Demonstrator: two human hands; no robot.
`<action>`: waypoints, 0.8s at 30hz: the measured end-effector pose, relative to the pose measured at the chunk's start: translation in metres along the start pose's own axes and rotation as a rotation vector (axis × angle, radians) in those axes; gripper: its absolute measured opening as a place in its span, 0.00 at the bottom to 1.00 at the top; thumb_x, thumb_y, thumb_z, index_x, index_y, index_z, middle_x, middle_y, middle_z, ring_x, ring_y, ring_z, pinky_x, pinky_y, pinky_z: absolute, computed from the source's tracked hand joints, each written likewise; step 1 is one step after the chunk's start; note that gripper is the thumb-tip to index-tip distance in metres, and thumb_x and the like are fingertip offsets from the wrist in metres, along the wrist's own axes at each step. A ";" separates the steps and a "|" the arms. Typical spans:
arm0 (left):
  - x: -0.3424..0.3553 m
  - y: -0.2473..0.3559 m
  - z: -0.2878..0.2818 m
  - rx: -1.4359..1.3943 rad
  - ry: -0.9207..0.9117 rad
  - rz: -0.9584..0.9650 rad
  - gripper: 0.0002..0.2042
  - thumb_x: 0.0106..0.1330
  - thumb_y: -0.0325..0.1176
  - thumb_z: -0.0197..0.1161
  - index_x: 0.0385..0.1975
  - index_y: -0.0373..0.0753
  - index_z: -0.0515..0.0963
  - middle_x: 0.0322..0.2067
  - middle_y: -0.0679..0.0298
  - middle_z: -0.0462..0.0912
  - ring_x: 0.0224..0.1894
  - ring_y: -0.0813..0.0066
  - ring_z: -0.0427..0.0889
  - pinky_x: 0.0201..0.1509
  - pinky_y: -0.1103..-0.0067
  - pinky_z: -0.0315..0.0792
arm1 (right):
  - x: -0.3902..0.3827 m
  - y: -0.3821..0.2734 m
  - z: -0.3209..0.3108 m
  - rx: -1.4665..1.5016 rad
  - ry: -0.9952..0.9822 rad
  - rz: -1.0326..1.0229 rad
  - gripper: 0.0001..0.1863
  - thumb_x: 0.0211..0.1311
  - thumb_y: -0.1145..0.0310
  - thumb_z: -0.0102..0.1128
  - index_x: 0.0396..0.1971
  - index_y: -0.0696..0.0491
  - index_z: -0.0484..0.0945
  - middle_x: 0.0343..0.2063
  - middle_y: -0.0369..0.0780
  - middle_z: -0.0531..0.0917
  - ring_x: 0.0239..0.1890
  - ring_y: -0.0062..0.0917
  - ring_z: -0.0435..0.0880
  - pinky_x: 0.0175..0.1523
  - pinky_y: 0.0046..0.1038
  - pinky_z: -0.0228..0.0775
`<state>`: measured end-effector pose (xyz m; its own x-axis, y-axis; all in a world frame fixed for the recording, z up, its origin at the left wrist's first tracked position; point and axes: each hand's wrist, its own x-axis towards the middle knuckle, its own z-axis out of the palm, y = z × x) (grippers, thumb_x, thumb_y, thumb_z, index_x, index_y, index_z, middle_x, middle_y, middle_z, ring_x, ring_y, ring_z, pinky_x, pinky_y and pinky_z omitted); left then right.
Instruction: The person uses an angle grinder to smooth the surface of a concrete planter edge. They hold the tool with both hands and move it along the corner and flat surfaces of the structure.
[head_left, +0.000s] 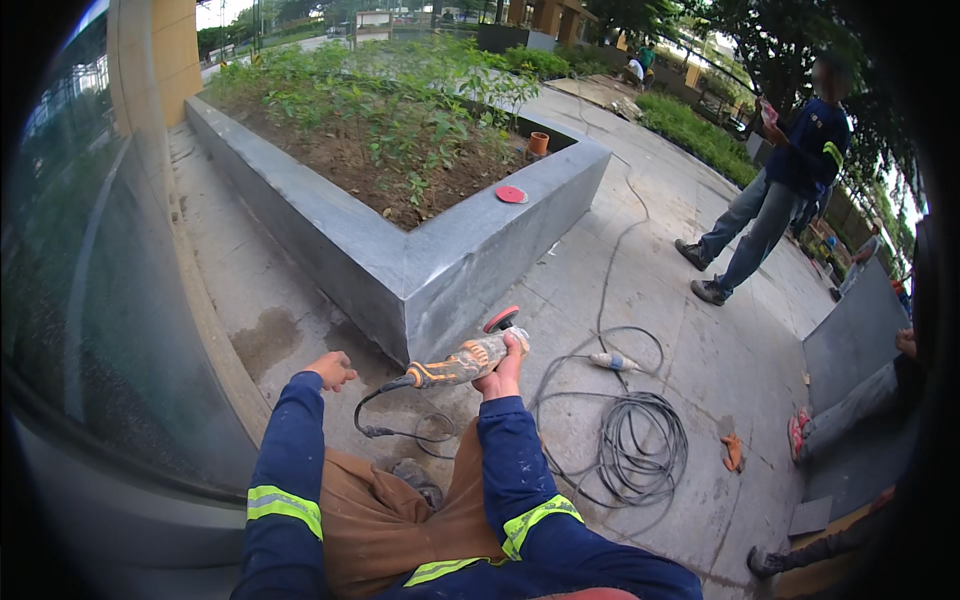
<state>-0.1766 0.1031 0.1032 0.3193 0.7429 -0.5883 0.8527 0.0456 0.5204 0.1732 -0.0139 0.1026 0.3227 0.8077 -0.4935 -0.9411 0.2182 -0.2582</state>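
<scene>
My right hand [505, 372] is wrapped round the body of an orange and grey angle polisher [455, 362]. A red round pad [501, 319] sits on the tool's head, near the corner of the grey stone planter wall [405, 262]. The tool's black cord hangs from its rear end, close to my left hand [333, 371]. That hand holds nothing, its fingers loosely bent and apart, over the paving left of the tool. A flat red disc [511, 194] lies on top of the planter wall.
A coiled black cable [640, 445] with a connector [613, 361] lies on the paving at right. An orange glove [733, 452] lies beyond it. A person [770, 190] stands at far right; others are along the right edge. A glass panel [90, 250] borders the left.
</scene>
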 end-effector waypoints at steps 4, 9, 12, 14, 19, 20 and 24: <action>0.000 -0.001 -0.001 -0.008 0.001 -0.001 0.31 0.69 0.45 0.66 0.67 0.36 0.67 0.40 0.57 0.85 0.36 0.68 0.87 0.39 0.71 0.77 | 0.003 0.001 -0.002 0.026 0.000 0.035 0.31 0.62 0.50 0.60 0.60 0.52 0.71 0.55 0.47 0.78 0.55 0.49 0.80 0.63 0.57 0.70; 0.003 -0.003 -0.001 -0.007 0.002 0.007 0.31 0.69 0.45 0.66 0.67 0.36 0.67 0.40 0.58 0.85 0.35 0.69 0.87 0.39 0.70 0.77 | 0.011 0.001 -0.006 0.039 -0.011 0.035 0.31 0.62 0.51 0.61 0.61 0.52 0.70 0.56 0.47 0.78 0.55 0.49 0.79 0.63 0.57 0.70; 0.005 -0.003 -0.001 -0.006 0.007 0.013 0.31 0.69 0.45 0.66 0.66 0.36 0.67 0.39 0.58 0.85 0.35 0.69 0.87 0.38 0.71 0.77 | 0.014 0.000 -0.008 0.047 -0.006 0.026 0.31 0.63 0.51 0.60 0.62 0.52 0.70 0.56 0.47 0.78 0.56 0.48 0.79 0.63 0.57 0.70; 0.004 -0.004 -0.001 -0.006 0.008 0.011 0.31 0.69 0.45 0.67 0.66 0.36 0.67 0.39 0.58 0.85 0.35 0.69 0.87 0.38 0.71 0.77 | 0.008 0.000 -0.004 0.044 0.000 0.041 0.32 0.63 0.50 0.60 0.62 0.52 0.70 0.57 0.47 0.78 0.56 0.49 0.79 0.64 0.57 0.69; 0.001 -0.002 0.002 -0.015 -0.004 0.010 0.30 0.69 0.45 0.66 0.65 0.35 0.67 0.39 0.57 0.85 0.34 0.68 0.87 0.37 0.70 0.77 | -0.005 0.000 0.001 0.053 0.038 0.057 0.34 0.62 0.50 0.60 0.63 0.53 0.69 0.56 0.48 0.79 0.56 0.50 0.79 0.64 0.57 0.69; 0.001 0.000 0.003 -0.011 -0.007 0.014 0.30 0.69 0.45 0.66 0.65 0.35 0.68 0.39 0.57 0.85 0.34 0.68 0.87 0.37 0.71 0.77 | -0.003 0.001 0.000 0.044 0.033 0.041 0.34 0.62 0.50 0.60 0.63 0.54 0.69 0.56 0.48 0.79 0.56 0.49 0.79 0.64 0.57 0.69; -0.008 0.007 -0.004 0.000 0.017 0.076 0.30 0.69 0.45 0.67 0.64 0.34 0.68 0.39 0.56 0.85 0.34 0.69 0.87 0.37 0.72 0.78 | 0.002 0.006 0.001 0.054 0.029 0.047 0.32 0.63 0.51 0.61 0.62 0.53 0.70 0.56 0.47 0.79 0.56 0.48 0.79 0.64 0.57 0.69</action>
<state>-0.1748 0.1001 0.1141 0.3762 0.7553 -0.5367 0.8262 -0.0113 0.5633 0.1679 -0.0105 0.1007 0.2800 0.8015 -0.5283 -0.9591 0.2105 -0.1890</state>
